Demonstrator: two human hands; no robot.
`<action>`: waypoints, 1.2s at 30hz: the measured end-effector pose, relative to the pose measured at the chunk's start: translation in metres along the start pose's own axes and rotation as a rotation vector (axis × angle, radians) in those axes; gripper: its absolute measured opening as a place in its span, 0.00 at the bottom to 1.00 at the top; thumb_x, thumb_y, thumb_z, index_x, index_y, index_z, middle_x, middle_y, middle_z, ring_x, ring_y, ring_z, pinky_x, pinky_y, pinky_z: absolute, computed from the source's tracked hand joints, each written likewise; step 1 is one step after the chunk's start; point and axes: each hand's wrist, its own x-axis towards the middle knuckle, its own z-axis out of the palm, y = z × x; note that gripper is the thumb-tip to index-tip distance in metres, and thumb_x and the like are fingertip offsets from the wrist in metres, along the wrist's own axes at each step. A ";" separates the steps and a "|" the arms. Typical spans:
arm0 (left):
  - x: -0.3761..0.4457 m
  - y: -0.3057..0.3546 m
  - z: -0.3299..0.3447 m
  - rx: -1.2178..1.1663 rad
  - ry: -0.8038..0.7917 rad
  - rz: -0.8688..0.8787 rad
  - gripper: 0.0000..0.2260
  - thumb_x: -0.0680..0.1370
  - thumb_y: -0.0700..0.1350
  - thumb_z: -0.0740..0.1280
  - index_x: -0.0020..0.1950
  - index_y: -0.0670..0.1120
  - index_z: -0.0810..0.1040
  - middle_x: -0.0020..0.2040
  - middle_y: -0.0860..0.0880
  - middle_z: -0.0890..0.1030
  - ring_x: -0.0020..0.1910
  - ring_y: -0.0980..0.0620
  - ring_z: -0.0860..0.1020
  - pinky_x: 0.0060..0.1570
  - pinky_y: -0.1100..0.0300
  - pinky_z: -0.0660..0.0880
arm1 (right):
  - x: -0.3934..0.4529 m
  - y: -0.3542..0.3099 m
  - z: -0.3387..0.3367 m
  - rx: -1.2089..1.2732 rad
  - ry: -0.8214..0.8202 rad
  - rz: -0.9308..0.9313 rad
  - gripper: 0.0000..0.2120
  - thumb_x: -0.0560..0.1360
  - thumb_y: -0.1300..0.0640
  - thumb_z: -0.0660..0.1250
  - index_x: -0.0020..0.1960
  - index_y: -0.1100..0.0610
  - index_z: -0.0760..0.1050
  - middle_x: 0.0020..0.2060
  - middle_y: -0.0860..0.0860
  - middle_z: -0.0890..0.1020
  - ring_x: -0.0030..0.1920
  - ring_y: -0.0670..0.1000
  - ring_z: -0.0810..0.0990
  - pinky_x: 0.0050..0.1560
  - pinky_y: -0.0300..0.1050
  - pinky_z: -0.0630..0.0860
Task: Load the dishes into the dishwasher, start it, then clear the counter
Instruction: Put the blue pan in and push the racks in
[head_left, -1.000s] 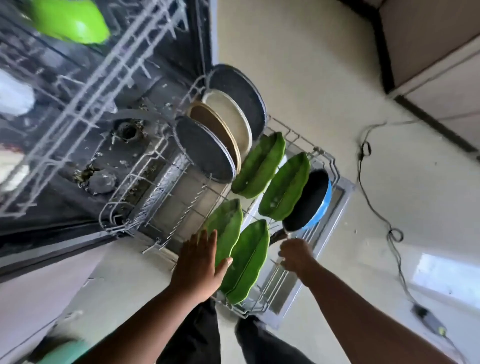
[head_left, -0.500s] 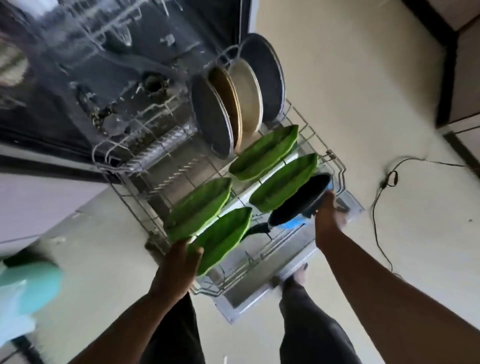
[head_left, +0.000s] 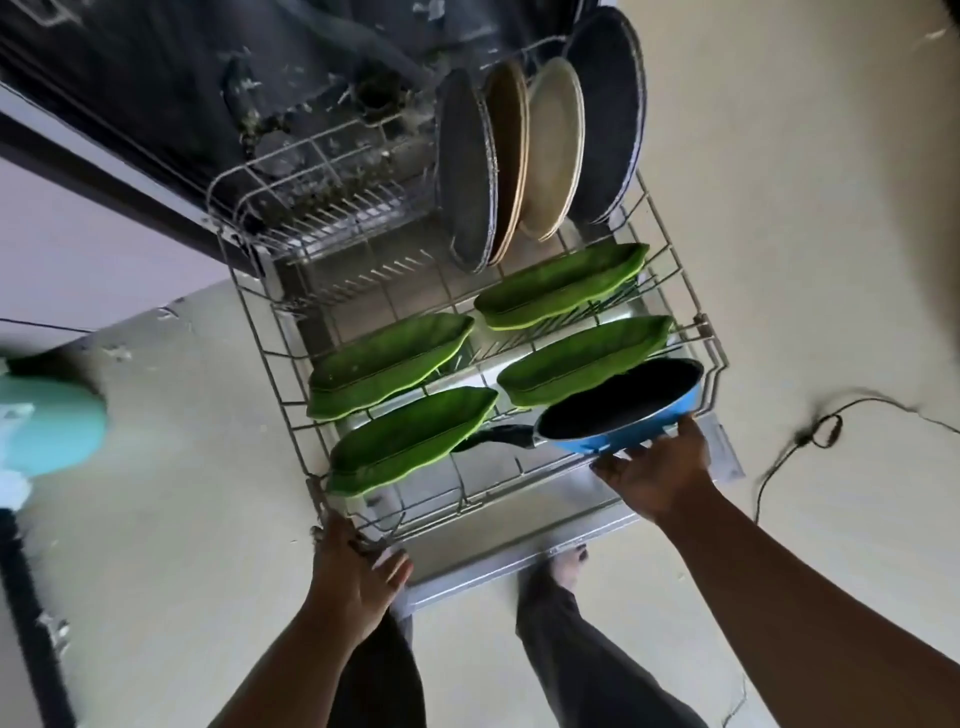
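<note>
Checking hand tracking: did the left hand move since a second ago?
Yes. The left hand dropped off the green dish to the rack's front corner.

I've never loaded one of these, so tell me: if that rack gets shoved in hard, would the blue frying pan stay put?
Probably not. The blue frying pan stands tilted on edge at the wire rack's front corner, so it may tip or slide. It looks rigid, with weight off-centre toward its black handle. The right hand touches its rim, perhaps steadying it.
</note>
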 end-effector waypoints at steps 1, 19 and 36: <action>0.002 0.000 0.002 -0.050 0.000 -0.002 0.16 0.76 0.61 0.61 0.47 0.48 0.74 0.44 0.43 0.76 0.45 0.42 0.77 0.50 0.49 0.72 | 0.001 -0.001 0.000 0.000 -0.010 0.003 0.27 0.78 0.40 0.55 0.70 0.55 0.66 0.64 0.59 0.73 0.61 0.61 0.75 0.58 0.57 0.73; 0.030 0.054 0.033 -0.382 -0.112 0.130 0.48 0.45 0.61 0.82 0.60 0.44 0.72 0.60 0.38 0.75 0.59 0.38 0.75 0.60 0.43 0.73 | 0.019 -0.014 0.071 -0.055 -0.146 -0.076 0.15 0.81 0.53 0.50 0.51 0.57 0.74 0.52 0.59 0.79 0.50 0.61 0.77 0.51 0.56 0.74; 0.104 0.233 0.115 -0.294 -0.452 0.455 0.31 0.71 0.64 0.66 0.64 0.41 0.72 0.57 0.41 0.75 0.47 0.44 0.76 0.58 0.48 0.71 | 0.067 -0.050 0.299 -0.110 -0.417 -0.239 0.21 0.80 0.48 0.51 0.65 0.55 0.74 0.58 0.58 0.80 0.54 0.57 0.81 0.59 0.57 0.74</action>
